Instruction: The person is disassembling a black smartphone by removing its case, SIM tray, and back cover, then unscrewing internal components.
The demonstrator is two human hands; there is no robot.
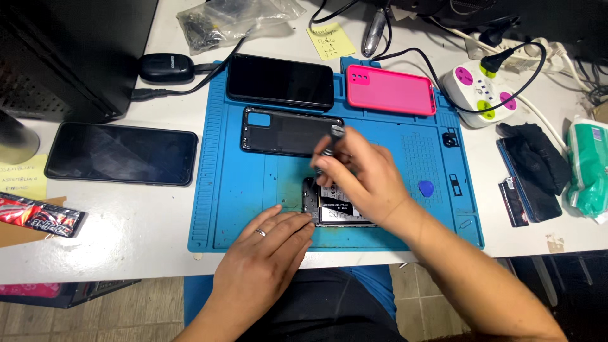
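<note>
Blue silicone work mat point(253, 190) with ridged edges and small moulded trays covers the middle of my white tabletop point(126, 215), and everything I am handling lies on it. My right hand point(364, 177) is closed around a slim dark screwdriver with a metal cap point(326, 149), fingers pinched tight on its shaft, the tool tilted with its tip pointing down at the opened black phone with its bare insides showing point(339, 212), which lies near the front edge of the mat. My left hand point(272, 244) rests flat and loosely spread on the mat, gripping nothing, its fingertips touching the left end of that phone; a ring sits on one finger. Just behind my right hand lies a black plastic phone back cover point(282, 133), inner side up, and behind that a black phone with a dark screen point(280, 81) beside a bright pink phone case point(391, 90). A small blue triangular pick point(426, 188) lies on the mat to the right. Off the mat, on the left, a larger black phone point(120, 154) lies face up on the table, with a yellow sticky note point(22, 177) and a red snack wrapper point(38, 215) near the edge. At the back are a black charger block point(166, 67), a clear plastic bag of small parts point(234, 19), another yellow note point(330, 40) and a white power strip with coloured sockets point(481, 92). On the right lie a black cloth point(535, 155) and a green-and-white pack point(589, 168). Below the table edge the wood-look floor point(114, 310) shows
</note>
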